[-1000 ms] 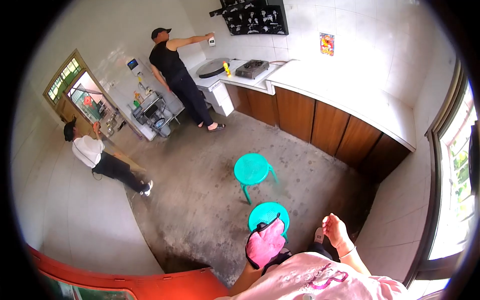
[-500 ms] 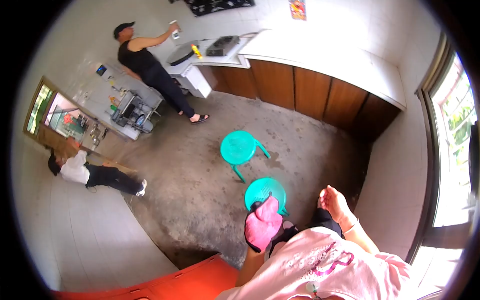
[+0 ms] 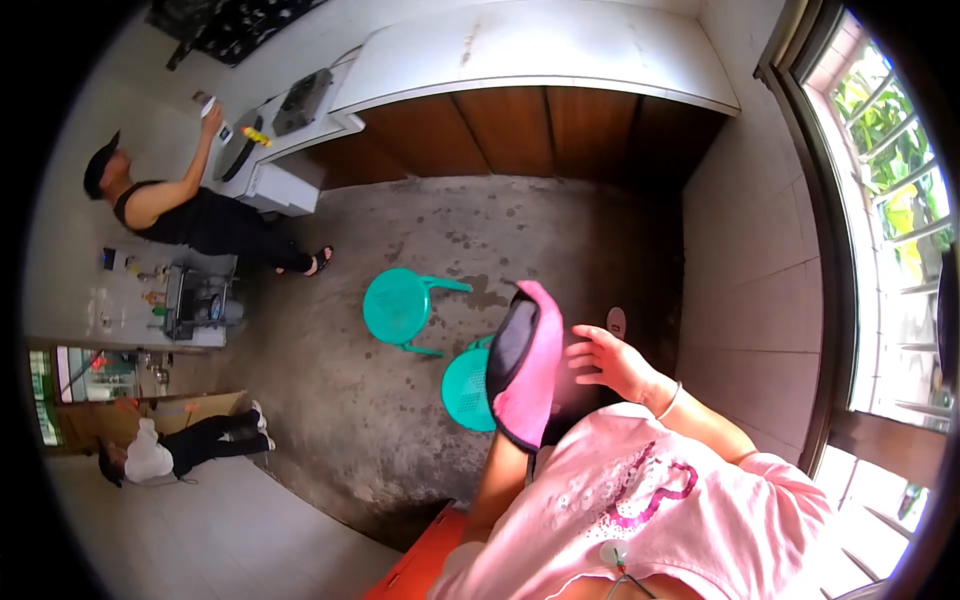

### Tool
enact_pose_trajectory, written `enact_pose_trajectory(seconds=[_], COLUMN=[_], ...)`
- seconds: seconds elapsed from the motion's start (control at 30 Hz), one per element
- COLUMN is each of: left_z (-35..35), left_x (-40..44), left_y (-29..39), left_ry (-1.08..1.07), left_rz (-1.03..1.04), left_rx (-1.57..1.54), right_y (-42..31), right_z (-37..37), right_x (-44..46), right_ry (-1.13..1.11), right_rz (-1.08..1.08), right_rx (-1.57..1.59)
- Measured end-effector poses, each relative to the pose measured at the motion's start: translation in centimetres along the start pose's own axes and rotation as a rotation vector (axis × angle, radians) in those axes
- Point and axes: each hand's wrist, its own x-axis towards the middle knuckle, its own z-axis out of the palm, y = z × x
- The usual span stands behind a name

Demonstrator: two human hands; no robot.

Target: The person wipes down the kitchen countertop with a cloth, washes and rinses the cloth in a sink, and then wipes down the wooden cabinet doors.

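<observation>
A pink mitt with a dark side (image 3: pixel 535 365) covers my left hand (image 3: pixel 525 410), which is raised in front of my body. The fingers inside it are hidden. Just right of the mitt is my bare right hand (image 3: pixel 618 366), open with its fingers apart and pointing at the mitt without gripping it. Partly behind the mitt stands a green plastic stool (image 3: pixel 465 390), and a second green stool (image 3: pixel 397 305) is a little farther off.
A white counter (image 3: pixel 540 45) with brown doors runs along the far wall. One person (image 3: pixel 190 210) at the left holds a spray bottle (image 3: pixel 222 130); another person (image 3: pixel 195 445) is lower left. A barred window (image 3: pixel 890 170) is at right, something red (image 3: pixel 425 560) at bottom.
My view has turned to the right. The mitted left hand has come up, showing its dark side. My right hand has moved towards it and its fingers have spread.
</observation>
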Motion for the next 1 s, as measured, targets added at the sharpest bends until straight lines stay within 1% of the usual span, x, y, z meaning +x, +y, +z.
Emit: enact_pose_trajectory(seconds=[0.03, 0.07, 0.1, 0.13, 0.17, 0.2, 0.23, 0.27, 0.3, 0.33, 0.37, 0.4, 0.43, 0.47, 0.53, 0.6, 0.63, 0.67, 0.73, 0.8, 0.9, 0.93, 1.0], left_z=[2.2, 5.6, 8.3, 11.2, 11.0, 11.4, 11.5, 11.4, 11.5, 11.9, 12.0, 12.0, 11.9, 11.8, 12.6, 12.6, 12.5, 12.0, 11.3, 11.4, 12.5, 13.4, 14.1], left_x=[2.2, 4.0, 6.1, 8.7, 10.1, 11.2, 13.3, 14.5, 15.5, 17.4, 18.2, 18.8, 20.1, 20.7, 21.8, 22.5, 23.9, 24.6, 28.1, 31.9, 40.6, 44.9, 50.2], left_y=[-0.3, -2.3, -3.1, -3.8, -2.1, -0.3, 1.6, 2.6, 3.1, 3.7, 3.9, 3.9, 4.2, 3.7, 1.4, -0.6, -1.3, -1.6, -2.7, -3.7, -5.3, -6.2, -5.9], left_ry=[-0.019, 0.052, 0.123, 0.199, 0.220, 0.240, 0.203, 0.165, 0.185, 0.169, 0.193, 0.216, 0.218, 0.207, 0.216, 0.159, 0.151, 0.138, 0.123, 0.165, 0.145, 0.112, 0.104], left_rz=[-0.003, 0.168, 0.337, 0.498, 0.522, 0.519, 0.520, 0.528, 0.552, 0.546, 0.514, 0.481, 0.476, 0.449, 0.385, 0.215, 0.177, 0.186, 0.117, 0.157, 0.215, 0.249, 0.351], left_rx=[-0.002, -0.088, -0.175, -0.261, -0.106, -0.066, -0.072, -0.080, -0.064, -0.064, -0.097, -0.129, -0.152, -0.168, -0.177, -0.268, -0.283, -0.279, -0.223, -0.222, -0.213, -0.198, -0.190], right_y=[-1.7, -2.9, -3.5, -5.1, -6.4, -7.8, -9.8, -13.0, -13.7, -14.8, -15.8, -16.5, -18.0, -19.6, -21.4, -22.7, -23.5, -24.5, -27.1, -28.4, -30.9, -31.6, -32.6], right_z=[0.1, 0.3, -1.0, -3.1, -4.0, -4.9, -7.1, -5.3, -6.8, -9.8, -10.9, -11.6, -12.6, -12.1, -13.4, -14.7, -16.6, -17.0, -18.3, -20.0, -23.5, -25.9, -29.7], right_x=[0.4, 0.5, 1.6, 2.7, 3.1, 3.6, 4.5, 3.0, 3.6, 4.4, 4.9, 5.2, 5.8, 5.8, 6.7, 7.5, 8.9, 9.4, 11.8, 13.6, 18.3, 21.1, 23.5], right_ry=[-0.019, -0.044, -0.051, -0.219, -0.171, -0.121, -0.228, -0.204, -0.166, -0.125, -0.342, -0.287, -0.168, -0.053, -0.018, 0.055, 0.035, 0.065, 0.134, 0.181, 0.464, 0.490, 0.532], right_rz=[-0.006, -0.015, 0.011, -0.009, -0.003, 0.003, -0.021, -0.112, -0.090, -0.064, -0.077, -0.105, -0.118, -0.139, -0.168, -0.211, -0.228, -0.256, -0.328, -0.424, -0.487, -0.474, -0.637], right_rx=[0.078, 0.153, 0.229, 0.429, 0.540, 0.650, 0.794, 0.698, 0.686, 0.677, 0.750, 0.714, 0.697, 0.672, 0.680, 0.665, 0.666, 0.660, 0.677, 0.658, 0.622, 0.630, 0.521])
